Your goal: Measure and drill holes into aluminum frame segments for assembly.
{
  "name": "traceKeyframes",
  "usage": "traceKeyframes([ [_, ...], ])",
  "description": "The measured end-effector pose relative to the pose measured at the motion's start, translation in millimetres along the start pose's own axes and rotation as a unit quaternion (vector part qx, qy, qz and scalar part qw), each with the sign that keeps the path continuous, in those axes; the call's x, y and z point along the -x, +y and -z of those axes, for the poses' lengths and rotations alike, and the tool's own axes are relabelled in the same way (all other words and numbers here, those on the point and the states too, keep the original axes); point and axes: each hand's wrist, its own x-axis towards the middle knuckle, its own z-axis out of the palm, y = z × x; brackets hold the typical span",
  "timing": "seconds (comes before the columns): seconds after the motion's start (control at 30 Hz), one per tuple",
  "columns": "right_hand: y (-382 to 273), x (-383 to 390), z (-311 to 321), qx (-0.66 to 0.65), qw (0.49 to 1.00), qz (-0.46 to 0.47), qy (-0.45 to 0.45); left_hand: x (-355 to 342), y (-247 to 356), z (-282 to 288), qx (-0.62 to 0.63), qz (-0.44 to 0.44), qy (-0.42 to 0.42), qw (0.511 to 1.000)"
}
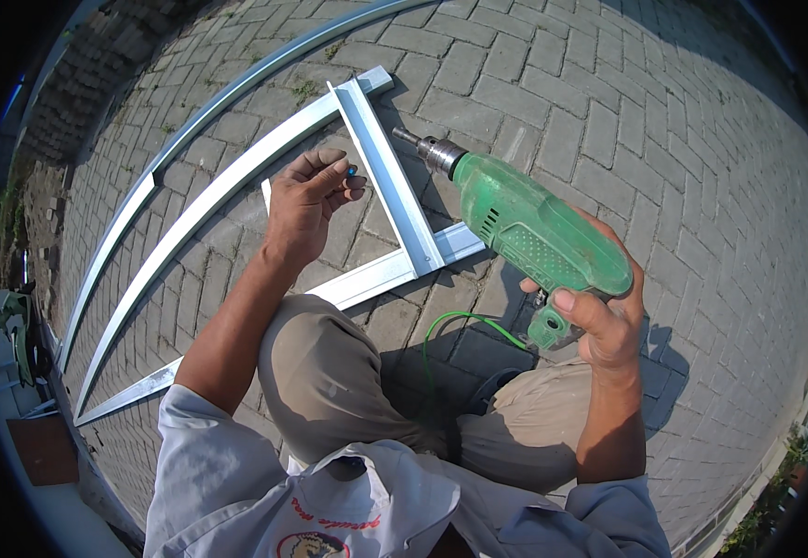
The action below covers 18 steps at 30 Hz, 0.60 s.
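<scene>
My right hand [599, 321] is wrapped round the handle of a green power drill [539, 223]. Its metal chuck [441, 155] holds a short driver bit [405, 136] that points up and to the left. In my left hand [311, 200] the thumb and fingers pinch a small blue-tipped piece [352, 171], which looks like a screw; most of it is hidden by the fingers. Just right of that hand lies a silver metal channel [380, 167], forming the crosspiece of a frame on the ground. The bit is apart from the metal.
Long silver channels [204, 195] of the frame stretch to the lower left, and another curved-looking rail [227, 100] lies beyond them. A green cord [464, 314] runs from the drill toward my knees [320, 372]. Grey paving blocks [553, 102] cover the ground. Stacked blocks [97, 74] stand at the upper left.
</scene>
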Motion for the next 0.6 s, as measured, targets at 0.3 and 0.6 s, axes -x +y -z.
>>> traceKeyframes([
  [0.3, 0.2, 0.6, 0.6, 0.006, 1.000, 0.005, 0.000, -0.9, -0.9, -0.1, 0.003, 0.002, 0.000, 1.000],
  [0.6, 3.6, -0.5, 3.4, -0.030, 0.998, 0.041, -0.026, -1.6, -2.2, 2.0, 0.001, -0.002, -0.004, 1.000],
])
